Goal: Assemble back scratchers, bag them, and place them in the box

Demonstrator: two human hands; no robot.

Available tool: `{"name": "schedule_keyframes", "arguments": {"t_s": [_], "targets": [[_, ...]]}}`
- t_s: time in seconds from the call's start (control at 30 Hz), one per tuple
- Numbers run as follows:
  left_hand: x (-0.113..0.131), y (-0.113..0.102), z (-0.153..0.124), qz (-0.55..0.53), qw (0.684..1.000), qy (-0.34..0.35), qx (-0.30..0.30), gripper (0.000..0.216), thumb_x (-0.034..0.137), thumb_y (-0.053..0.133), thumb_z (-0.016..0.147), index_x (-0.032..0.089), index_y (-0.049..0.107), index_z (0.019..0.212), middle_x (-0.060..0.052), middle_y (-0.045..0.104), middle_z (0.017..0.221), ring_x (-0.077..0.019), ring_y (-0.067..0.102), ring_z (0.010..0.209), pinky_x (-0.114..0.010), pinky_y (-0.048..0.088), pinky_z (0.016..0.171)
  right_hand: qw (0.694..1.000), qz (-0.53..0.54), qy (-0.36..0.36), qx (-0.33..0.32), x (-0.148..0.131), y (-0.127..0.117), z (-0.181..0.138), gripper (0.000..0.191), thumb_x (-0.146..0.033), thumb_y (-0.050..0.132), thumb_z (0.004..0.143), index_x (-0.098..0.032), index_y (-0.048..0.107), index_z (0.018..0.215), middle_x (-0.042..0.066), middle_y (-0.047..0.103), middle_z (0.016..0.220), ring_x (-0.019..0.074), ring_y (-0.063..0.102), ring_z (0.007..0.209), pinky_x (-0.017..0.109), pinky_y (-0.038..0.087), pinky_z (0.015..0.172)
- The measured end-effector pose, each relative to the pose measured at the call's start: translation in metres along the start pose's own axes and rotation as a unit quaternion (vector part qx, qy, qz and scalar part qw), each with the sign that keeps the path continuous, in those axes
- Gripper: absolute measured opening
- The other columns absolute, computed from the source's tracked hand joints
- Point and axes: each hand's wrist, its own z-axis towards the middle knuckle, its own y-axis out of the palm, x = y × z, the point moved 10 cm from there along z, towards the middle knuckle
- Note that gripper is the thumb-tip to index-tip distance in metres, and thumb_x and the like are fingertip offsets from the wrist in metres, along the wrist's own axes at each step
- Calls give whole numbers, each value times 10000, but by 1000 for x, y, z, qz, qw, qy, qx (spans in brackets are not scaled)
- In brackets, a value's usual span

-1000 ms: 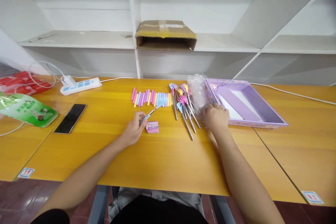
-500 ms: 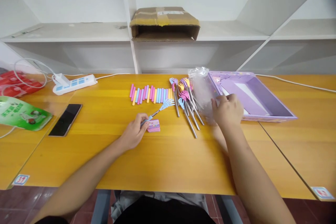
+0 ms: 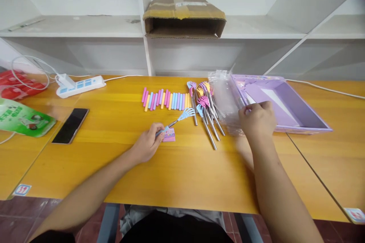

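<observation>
My left hand (image 3: 148, 142) is closed around the handle of a light-blue back scratcher (image 3: 186, 114), its claw end pointing right. Just beyond that hand lies a small stack of pink and purple printed cards (image 3: 169, 135). My right hand (image 3: 258, 119) is closed in a pinch at the edge of the clear plastic bags (image 3: 224, 95), against the purple box's left side. Its fingertips are partly hidden. Between the hands lies a pile of back scratchers (image 3: 209, 121) with metal shafts and coloured claws. To their left runs a row of pastel handle sleeves (image 3: 164, 100).
A purple open box (image 3: 302, 127) stands at the right. On the left are a phone (image 3: 70, 126), a power strip (image 3: 81, 86), a green pouch (image 3: 27, 117) and red plastic packaging (image 3: 21, 85). An open cardboard box (image 3: 185, 9) sits on the shelf behind.
My right hand has moved slightly right, at the edge of the plastic bags. My left hand still grips the blue back scratcher, and the view has shifted a little.
</observation>
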Motion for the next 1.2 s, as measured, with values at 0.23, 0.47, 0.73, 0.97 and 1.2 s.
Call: {"name": "schedule_keyframes", "arguments": {"t_s": [0.23,0.47,0.73,0.97,1.2], "targets": [[14,2,0,-56,998,22,-17,244,385,450,1106,226,622,1174,-51,712,1111,-204,670,1009,-346,505,969,985,108,-68,115,-38,-57,-19,271,-380,542,1026,-161,702,1024,237,644,1227,302,661,1046,397,505,801],[20,26,-8,-225,970,3,-94,422,500,622,1013,250,673,1349,-140,644,1410,-289,681,1244,-426,545,1058,887,193,-414,68,-171,-78,-131,19,-203,642,978,-219,640,967,156,715,1305,263,667,1185,405,541,976],[38,33,-18,-283,957,12,-63,446,556,663,1006,238,690,1319,-108,684,1341,-286,615,1278,-456,495,1142,740,326,-588,-27,-214,-85,-211,171,-219,651,1007,-183,634,1173,152,663,1455,293,584,1377,456,524,1104],[19,51,-22,-354,925,-83,-111,429,622,656,996,196,703,1025,30,503,806,-87,427,620,-229,369,572,727,613,-218,-220,-179,-14,-153,128,-366,557,1083,-242,583,1061,56,630,1004,188,645,897,356,566,805],[26,55,-23,-314,937,-64,-139,384,571,696,981,190,703,932,21,548,740,-122,485,646,-271,439,638,556,663,-90,-493,-214,33,-194,335,-549,760,951,-231,709,1044,33,727,997,189,690,942,372,581,962]]}}
